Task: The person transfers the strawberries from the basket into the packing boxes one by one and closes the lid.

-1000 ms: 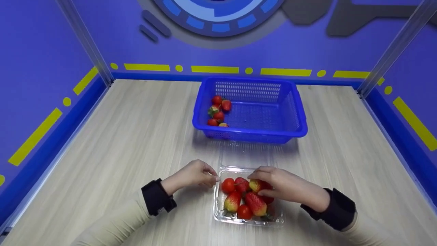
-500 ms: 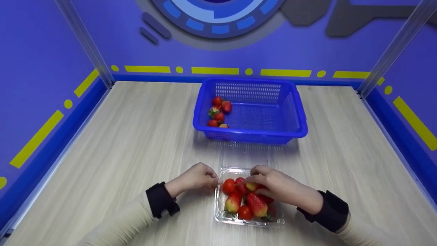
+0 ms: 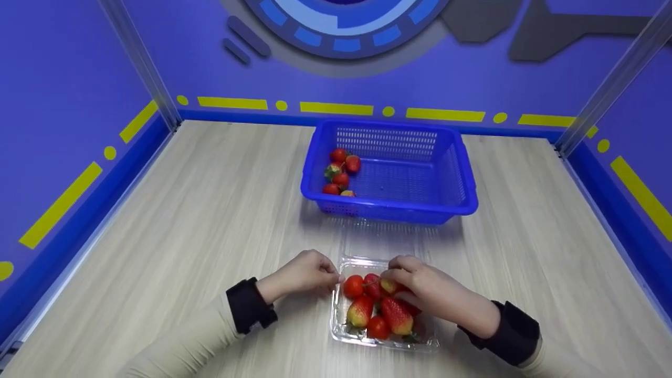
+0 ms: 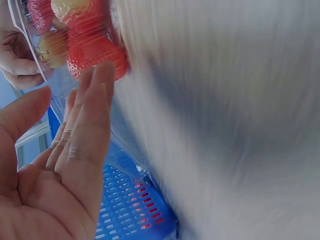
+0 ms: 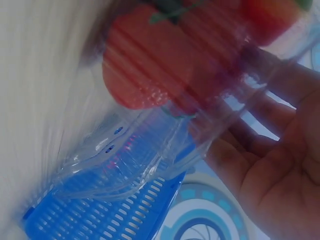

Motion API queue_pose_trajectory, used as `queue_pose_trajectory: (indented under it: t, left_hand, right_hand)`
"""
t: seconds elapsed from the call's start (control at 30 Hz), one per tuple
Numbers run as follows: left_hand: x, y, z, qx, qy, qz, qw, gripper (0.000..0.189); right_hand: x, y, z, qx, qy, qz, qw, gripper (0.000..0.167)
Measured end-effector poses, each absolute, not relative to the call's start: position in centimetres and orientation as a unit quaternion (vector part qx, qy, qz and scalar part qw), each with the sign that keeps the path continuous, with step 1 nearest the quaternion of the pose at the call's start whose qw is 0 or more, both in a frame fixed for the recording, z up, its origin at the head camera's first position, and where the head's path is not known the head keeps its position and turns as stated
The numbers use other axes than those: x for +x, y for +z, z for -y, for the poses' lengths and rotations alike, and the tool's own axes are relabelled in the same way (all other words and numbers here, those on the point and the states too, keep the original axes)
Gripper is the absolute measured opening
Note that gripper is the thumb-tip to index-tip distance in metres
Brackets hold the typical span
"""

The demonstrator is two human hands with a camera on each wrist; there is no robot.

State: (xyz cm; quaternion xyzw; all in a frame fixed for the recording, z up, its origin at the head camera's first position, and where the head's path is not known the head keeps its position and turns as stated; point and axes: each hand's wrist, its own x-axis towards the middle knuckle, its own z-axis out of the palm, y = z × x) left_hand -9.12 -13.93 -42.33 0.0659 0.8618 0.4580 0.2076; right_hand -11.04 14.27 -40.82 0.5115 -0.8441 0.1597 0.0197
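Note:
A clear plastic clamshell box [image 3: 338, 336] lies with its lid folded back toward the basket. It holds several red strawberries [image 3: 396, 315] and tomatoes [image 3: 353, 286], some strawberries with yellowish ends. Inside the box, my right hand [image 3: 428, 289] has its thumb and fingers around a yellow-tipped strawberry [image 3: 388, 285], mostly hidden under them. In the right wrist view, those fingers [image 5: 272, 115] reach over the wall behind a large red fruit [image 5: 147, 60]. My left hand [image 3: 304, 273] stays at the left rim; its fingers [image 4: 90, 120] are nearly straight against the side, thumb apart.
A blue perforated basket [image 3: 391, 207] stands behind the box, close to the folded-back lid. Several tomatoes [image 3: 340, 180] and strawberries [image 3: 353, 164] lie along its left side. Blue panels [image 3: 399, 84] bound the wooden table [image 3: 236, 184] at the back and sides.
My right thumb and fingers have closed in over the yellow-tipped strawberry, covering more of it. My left hand has stayed by the left rim. The head view has shifted slightly.

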Motion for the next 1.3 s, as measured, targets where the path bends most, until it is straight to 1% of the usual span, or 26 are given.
queue_pose_trajectory:
  t: [0.27, 0.43, 0.53, 0.6, 0.67, 0.77, 0.83, 0.93, 1.07, 1.13, 1.3]
  left_hand:
    - [-8.9, -41.7, 14.3, 0.105, 0.418, -0.875, 0.219, 0.026]
    - [-9.2, -40.7, 15.4, 0.124, 0.388, -0.893, 0.194, 0.030]
    - [-9.6, -39.1, 16.2, 0.137, 0.376, -0.900, 0.174, 0.032]
    - [-10.2, -37.5, 16.9, 0.147, 0.374, -0.902, 0.157, 0.034]
    - [-10.9, -35.3, 17.6, 0.147, 0.375, -0.905, 0.135, 0.035]
    - [-12.3, -31.8, 18.9, 0.132, 0.372, -0.914, 0.098, 0.039]
    - [-13.4, -29.6, 19.7, 0.114, 0.376, -0.916, 0.079, 0.041]
    - [-15.3, -26.7, 20.6, 0.094, 0.376, -0.921, 0.040, 0.041]
    - [-18.2, -23.9, 21.2, 0.078, 0.362, -0.929, -0.004, 0.039]
    - [-19.6, -22.9, 21.4, 0.067, 0.359, -0.931, -0.002, 0.039]
    - [-23.2, -22.6, 21.8, 0.036, 0.389, -0.919, 0.044, 0.043]
  right_hand:
    - [-11.1, -40.5, -14.3, 0.508, 0.151, 0.848, 0.003, 0.035]
    - [-11.1, -39.9, -14.3, 0.497, 0.142, 0.856, -0.009, 0.039]
    - [-11.5, -39.2, -14.3, 0.512, 0.145, 0.846, 0.009, 0.044]
    - [-12.2, -38.4, -14.2, 0.537, 0.152, 0.829, 0.039, 0.046]
    - [-13.1, -37.2, -14.1, 0.565, 0.156, 0.807, 0.079, 0.045]
    - [-14.8, -34.5, -13.9, 0.591, 0.160, 0.784, 0.104, 0.040]
    - [-16.0, -32.4, -13.7, 0.590, 0.156, 0.786, 0.099, 0.036]
    - [-18.0, -29.1, -13.5, 0.582, 0.153, 0.796, 0.074, 0.032]
    - [-21.1, -25.1, -12.8, 0.550, 0.156, 0.819, 0.043, 0.027]
    - [-22.8, -23.4, -12.3, 0.530, 0.160, 0.832, 0.035, 0.026]
    - [-27.1, -20.3, -10.6, 0.469, 0.172, 0.866, 0.034, 0.025]
